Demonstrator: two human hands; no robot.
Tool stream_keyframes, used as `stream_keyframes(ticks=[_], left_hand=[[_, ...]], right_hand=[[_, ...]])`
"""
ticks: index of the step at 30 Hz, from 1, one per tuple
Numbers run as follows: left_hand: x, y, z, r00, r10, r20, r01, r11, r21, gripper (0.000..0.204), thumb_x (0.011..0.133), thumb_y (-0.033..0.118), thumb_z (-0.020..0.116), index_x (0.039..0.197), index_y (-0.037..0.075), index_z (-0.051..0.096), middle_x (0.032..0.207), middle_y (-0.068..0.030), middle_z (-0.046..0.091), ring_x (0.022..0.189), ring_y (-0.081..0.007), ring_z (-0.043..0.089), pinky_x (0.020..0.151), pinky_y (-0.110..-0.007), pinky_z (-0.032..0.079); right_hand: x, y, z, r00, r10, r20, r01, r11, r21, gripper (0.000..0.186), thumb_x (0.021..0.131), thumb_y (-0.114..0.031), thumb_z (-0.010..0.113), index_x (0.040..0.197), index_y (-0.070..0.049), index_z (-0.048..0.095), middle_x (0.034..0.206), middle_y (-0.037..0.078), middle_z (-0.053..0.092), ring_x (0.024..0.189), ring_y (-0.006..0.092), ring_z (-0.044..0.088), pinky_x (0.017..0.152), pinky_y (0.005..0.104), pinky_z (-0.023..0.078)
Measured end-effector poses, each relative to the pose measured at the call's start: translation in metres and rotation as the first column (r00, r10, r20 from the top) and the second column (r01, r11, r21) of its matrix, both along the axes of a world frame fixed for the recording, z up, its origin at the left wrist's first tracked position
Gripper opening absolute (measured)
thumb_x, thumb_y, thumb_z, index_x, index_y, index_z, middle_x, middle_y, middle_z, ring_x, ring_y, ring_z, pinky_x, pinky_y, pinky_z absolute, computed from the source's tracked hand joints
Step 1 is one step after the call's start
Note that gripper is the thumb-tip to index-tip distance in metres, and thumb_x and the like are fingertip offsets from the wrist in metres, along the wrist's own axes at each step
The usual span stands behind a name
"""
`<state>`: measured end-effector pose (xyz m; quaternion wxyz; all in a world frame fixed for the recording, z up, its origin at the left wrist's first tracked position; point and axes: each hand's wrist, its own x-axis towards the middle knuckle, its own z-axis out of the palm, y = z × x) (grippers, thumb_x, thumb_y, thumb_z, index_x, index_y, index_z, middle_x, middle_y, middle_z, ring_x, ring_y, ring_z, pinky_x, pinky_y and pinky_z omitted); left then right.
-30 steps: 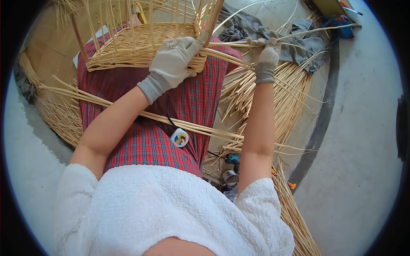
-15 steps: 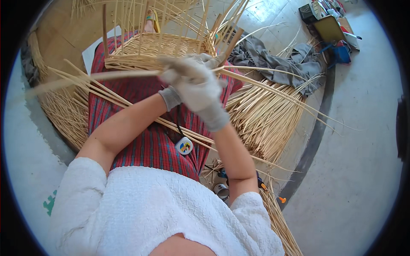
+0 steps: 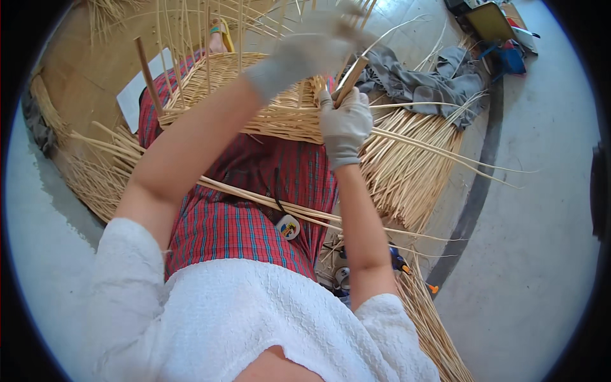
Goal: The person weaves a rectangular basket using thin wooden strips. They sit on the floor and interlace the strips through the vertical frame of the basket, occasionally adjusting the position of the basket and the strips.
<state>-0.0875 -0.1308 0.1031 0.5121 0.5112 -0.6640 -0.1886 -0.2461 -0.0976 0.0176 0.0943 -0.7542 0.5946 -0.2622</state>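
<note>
A partly woven wicker basket point(image 3: 273, 124) lies across my lap on a red plaid cloth, with thin upright stakes rising from it. At its right near corner, my right hand point(image 3: 348, 126) in a pale work glove closes around a thick wooden corner post point(image 3: 350, 81). My left hand point(image 3: 321, 43), also gloved, reaches across the basket past that corner. It is smeared by motion, so its fingers and anything in them cannot be made out. Loose willow rods point(image 3: 439, 151) stick out to the right from behind my right hand.
A big bundle of rods point(image 3: 407, 172) lies on the floor at the right, partly under a grey cloth point(image 3: 420, 79). More rods point(image 3: 273, 202) cross my lap beside a small tape measure point(image 3: 288, 227). Another thick post point(image 3: 147, 75) stands at the basket's left corner.
My hands, crossed together at the basket's near edge before, have parted. The left swung up and right; the right moved to the corner post. The blurred rod pointing left no longer shows there.
</note>
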Motion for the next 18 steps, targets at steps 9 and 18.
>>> stream_keyframes(ticks=[9,18], left_hand=[[0.072,0.101,-0.016,0.822,0.483,0.303,-0.364,0.854,-0.373,0.077,0.082,0.042,0.084,0.143,0.005,0.055,0.13,-0.0124,0.063,0.126,-0.0327,0.057,0.113,-0.043,0.04],[0.124,0.237,-0.088,0.501,0.142,0.854,-0.279,0.96,0.005,0.065,0.079,0.021,0.079,0.14,0.013,0.06,0.124,-0.008,0.065,0.126,-0.027,0.058,0.106,-0.044,0.047]], right_hand=[[-0.015,-0.013,-0.009,0.989,-0.123,0.084,0.122,0.992,0.026,0.029,0.085,-0.028,0.076,0.104,-0.008,0.067,0.088,0.013,0.07,0.083,0.0356,0.069,0.075,0.0469,0.054],[-0.033,0.016,-0.007,0.986,-0.121,0.115,0.126,0.991,-0.043,0.04,0.089,-0.038,0.078,0.106,-0.003,0.072,0.081,0.013,0.07,0.08,0.0353,0.069,0.074,0.045,0.054]])
